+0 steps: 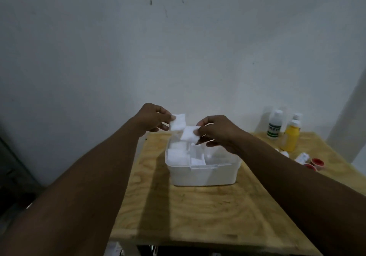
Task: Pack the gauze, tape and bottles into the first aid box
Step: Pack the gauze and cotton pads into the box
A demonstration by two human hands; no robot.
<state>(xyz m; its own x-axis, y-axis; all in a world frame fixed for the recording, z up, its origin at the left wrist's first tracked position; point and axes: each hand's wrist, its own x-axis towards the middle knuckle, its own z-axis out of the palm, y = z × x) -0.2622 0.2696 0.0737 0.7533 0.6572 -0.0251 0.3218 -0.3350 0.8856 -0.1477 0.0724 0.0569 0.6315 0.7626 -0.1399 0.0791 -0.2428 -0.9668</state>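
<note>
The white first aid box [204,173] stands open in the middle of the wooden table [198,212], with white gauze pads [176,154] stacked in its left compartments. Above the box's far edge, my left hand [152,119] pinches one square gauze pad [178,121]. My right hand [219,132] pinches a second gauze pad [189,134] just below and right of the first. A clear bottle with a green label [274,124], a yellow bottle [290,136] and a white-capped bottle [297,117] stand at the table's far right.
Two red-rimmed tape rolls [315,164] and some small white items [302,156] lie right of the box, near the table's right edge. A plain white wall stands close behind the table. The floor to the left is dark.
</note>
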